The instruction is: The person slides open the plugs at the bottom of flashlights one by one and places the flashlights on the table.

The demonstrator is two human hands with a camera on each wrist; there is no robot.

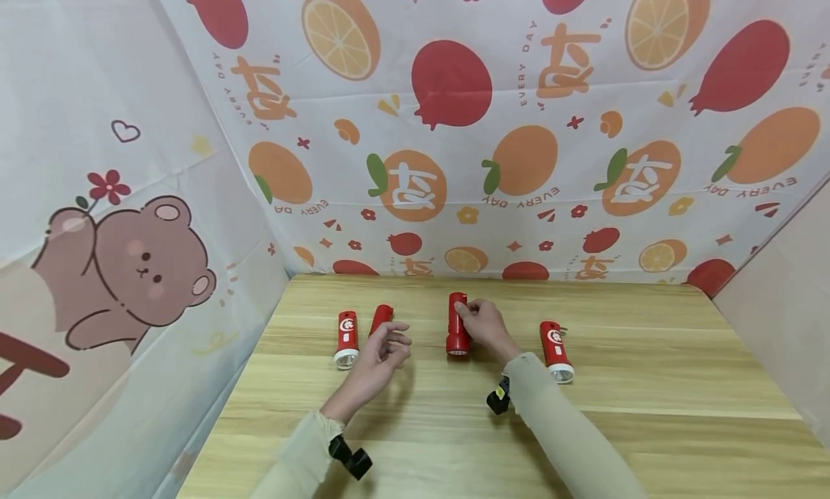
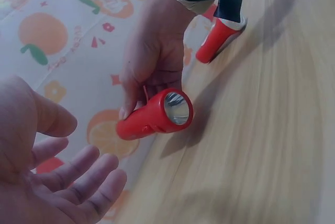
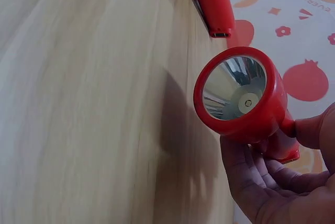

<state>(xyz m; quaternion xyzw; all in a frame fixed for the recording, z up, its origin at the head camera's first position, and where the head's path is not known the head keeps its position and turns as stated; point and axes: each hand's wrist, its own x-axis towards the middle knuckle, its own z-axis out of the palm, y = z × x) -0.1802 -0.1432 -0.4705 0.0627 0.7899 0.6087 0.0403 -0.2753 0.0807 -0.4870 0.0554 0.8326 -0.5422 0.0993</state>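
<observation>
A plain red flashlight (image 1: 457, 325) is gripped by my right hand (image 1: 485, 325), thumb on one side and fingers on the other. Its silver reflector (image 3: 235, 88) faces the camera in the right wrist view, and it seems raised off the table. My left hand (image 1: 381, 355) hovers to its left with loosely bent fingers and holds nothing. Just behind that hand lies another red flashlight (image 1: 382, 316), partly hidden by the fingers.
On the wooden table (image 1: 622, 427), a red flashlight with a white head (image 1: 346, 339) lies at left and a similar white-headed flashlight (image 1: 556, 351) at right, near my right forearm. A fruit-patterned cloth (image 1: 454, 153) hangs behind the table.
</observation>
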